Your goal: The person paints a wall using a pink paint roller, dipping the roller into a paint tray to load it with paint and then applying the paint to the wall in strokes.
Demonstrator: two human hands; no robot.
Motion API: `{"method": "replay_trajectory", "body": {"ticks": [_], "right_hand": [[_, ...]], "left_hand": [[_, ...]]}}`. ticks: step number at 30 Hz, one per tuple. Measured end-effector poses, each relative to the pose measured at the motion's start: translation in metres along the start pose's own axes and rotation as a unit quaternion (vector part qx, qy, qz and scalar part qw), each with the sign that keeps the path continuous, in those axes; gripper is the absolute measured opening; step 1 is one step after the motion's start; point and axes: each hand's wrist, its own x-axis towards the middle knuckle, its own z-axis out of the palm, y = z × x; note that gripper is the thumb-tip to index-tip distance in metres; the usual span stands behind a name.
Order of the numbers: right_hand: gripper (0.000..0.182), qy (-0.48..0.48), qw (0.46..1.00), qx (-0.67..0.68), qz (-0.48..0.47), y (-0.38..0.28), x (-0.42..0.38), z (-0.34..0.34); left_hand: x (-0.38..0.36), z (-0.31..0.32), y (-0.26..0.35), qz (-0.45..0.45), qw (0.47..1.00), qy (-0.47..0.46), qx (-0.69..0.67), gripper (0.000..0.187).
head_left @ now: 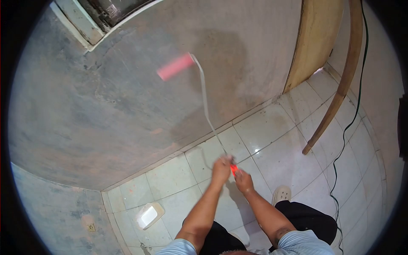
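Pink paint roller [175, 66]: I see it before the wall [144, 110].
Left hand [222, 167], right hand [244, 181]: fingers curled round the red handle [233, 170].
Pale tray [158, 209]: near the floor's [165, 182] left corner.

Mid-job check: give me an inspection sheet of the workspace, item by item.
Surface: wall patchy grey; floor of pale tiles, with dark specks and marks.
Job's things: roller pink and blurred, wall contact unclear; red handle; tray on the floor, white patch inside, paint or glare unclear.
Clutter: wood strip, upper end out of view.
Grippers: bare left hand and right hand both closed on the handle, left nearer the roller.
Cables: one dark cable, passing beside the person's right leg.
Surroundings: wooden door; wall socket.
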Motion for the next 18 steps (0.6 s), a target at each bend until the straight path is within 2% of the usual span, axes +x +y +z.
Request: {"method": "replay_trajectory", "body": {"ticks": [2, 4, 7, 8, 11, 13, 15, 16, 18], "right_hand": [[0.037, -0.02, 0.998, -0.014, 0.053, 0.081, -0.047, 0.003], [0.036, -0.02, 0.997, -0.022, 0.066, 0.105, -0.064, 0.002], [0.041, -0.028, 0.994, -0.053, 0.096, 0.083, -0.071, -0.01], [0.042, -0.007, 0.998, -0.034, 0.047, 0.047, -0.047, -0.009], [0.046, 0.007, 0.997, 0.035, -0.068, -0.075, 0.009, -0.014], [0.041, -0.012, 0.996, 0.051, -0.068, -0.121, 0.026, -0.019], [0.036, -0.028, 0.995, 0.061, -0.071, -0.123, 0.031, -0.018], [0.035, -0.022, 0.997, 0.036, -0.062, -0.103, 0.031, -0.013], [0.035, -0.023, 1.0, 0.003, -0.009, -0.042, 0.019, -0.004]], "left_hand": [[-0.03, 0.044, -0.052, -0.125, 0.984, -0.063, -0.113, 0.029], [-0.051, 0.064, -0.074, -0.089, 0.991, -0.093, -0.041, 0.026], [-0.044, 0.057, -0.059, -0.097, 0.989, -0.074, -0.089, 0.027], [-0.034, 0.036, -0.03, -0.064, 0.996, -0.04, -0.055, 0.028], [-0.007, -0.046, 0.08, 0.017, 0.99, 0.007, -0.142, 0.031], [0.003, -0.074, 0.117, 0.043, 0.987, 0.015, -0.154, 0.031], [0.008, -0.082, 0.131, 0.103, 0.987, 0.047, -0.117, 0.033], [0.008, -0.073, 0.116, 0.105, 0.986, 0.05, -0.117, 0.033], [0.003, -0.031, 0.046, -0.006, 0.996, 0.026, -0.086, 0.034]]}}
